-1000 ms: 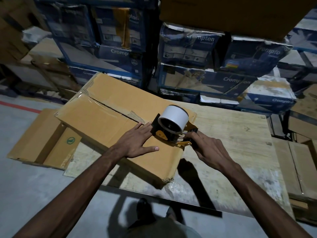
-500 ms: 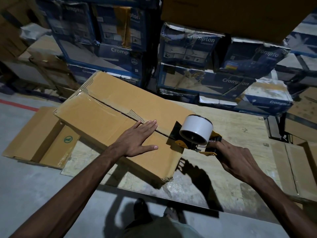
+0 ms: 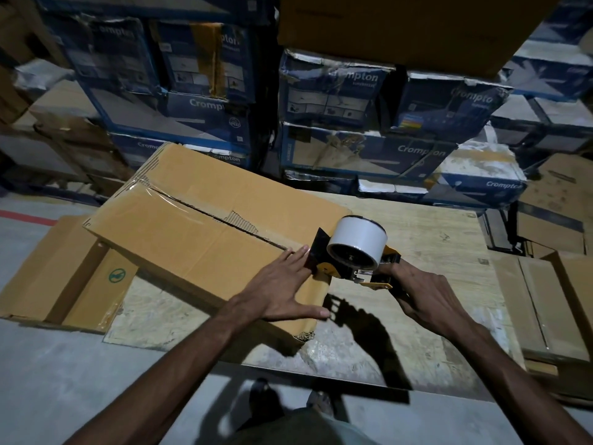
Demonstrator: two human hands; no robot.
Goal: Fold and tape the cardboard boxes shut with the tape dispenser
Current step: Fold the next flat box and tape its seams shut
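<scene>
A long brown cardboard box lies flat on a wooden table, its flaps folded shut with clear tape shining along the far part of the centre seam. My left hand presses flat on the box's near end, fingers straight, right beside the seam. My right hand grips the handle of a yellow and black tape dispenser carrying a white tape roll. The dispenser's front sits at the box's near right edge, close to my left fingertips.
A flattened brown box with a green mark lies on the floor at left. Blue printed cartons are stacked behind the table. More brown cardboard sits at the right. My feet stand on the grey floor below the table edge.
My right hand has drawn the dispenser along the seam to the box's near right end. My left hand slid toward that end and stayed flat on the box.
</scene>
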